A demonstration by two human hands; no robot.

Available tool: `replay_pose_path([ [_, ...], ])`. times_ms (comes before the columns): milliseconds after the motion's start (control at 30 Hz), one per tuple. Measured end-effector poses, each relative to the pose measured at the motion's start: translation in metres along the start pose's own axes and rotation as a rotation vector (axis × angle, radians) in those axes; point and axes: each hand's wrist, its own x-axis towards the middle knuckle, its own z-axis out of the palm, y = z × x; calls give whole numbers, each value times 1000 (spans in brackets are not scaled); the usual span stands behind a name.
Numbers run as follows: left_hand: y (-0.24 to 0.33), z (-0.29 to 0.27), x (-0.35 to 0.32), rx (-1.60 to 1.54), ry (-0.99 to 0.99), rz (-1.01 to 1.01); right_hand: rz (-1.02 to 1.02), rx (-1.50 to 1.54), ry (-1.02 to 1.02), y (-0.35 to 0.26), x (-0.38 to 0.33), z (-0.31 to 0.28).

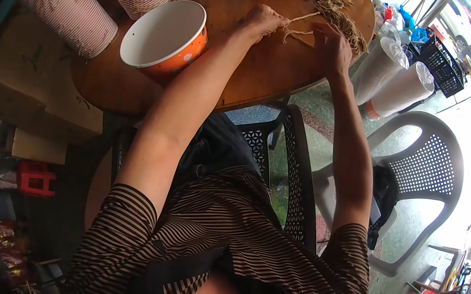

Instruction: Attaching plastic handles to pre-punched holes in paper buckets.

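Note:
My left hand [263, 21] is closed on a strand of pale straw-coloured twine [305, 18] above the far side of the wooden table. To its right, my right hand [331, 51] has its fingers bent together at the other end of a small twine loop. Beside that hand lies a loose bundle of the same twine [342, 19], spilling to the table's right edge. A large paper bucket [164, 35], white inside and orange outside, stands left of my left forearm with its mouth up.
Long stacks of paper buckets [65, 6] tied with twine lie on the left of the wooden table [244, 82]. Wrapped white stacks [403, 89] and a grey plastic chair [425, 167] are on the right. Cardboard boxes [33, 88] sit at the lower left.

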Motion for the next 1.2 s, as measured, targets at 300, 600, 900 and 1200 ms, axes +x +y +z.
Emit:
replay_pose_path([
  [300, 0, 2, -1, -135, -35, -14, -458, -78, -183, 62, 37, 45],
  [600, 1, 9, -11, -179, 40, -55, -196, -106, 119, 57, 46, 44],
  [900, 10, 9, -21, -108, -35, -49, -581, -261, -316, 87, 61, 49],
  [1200, 13, 2, -91, -297, -169, -26, -428, -404, -385, 92, 70, 48],
])
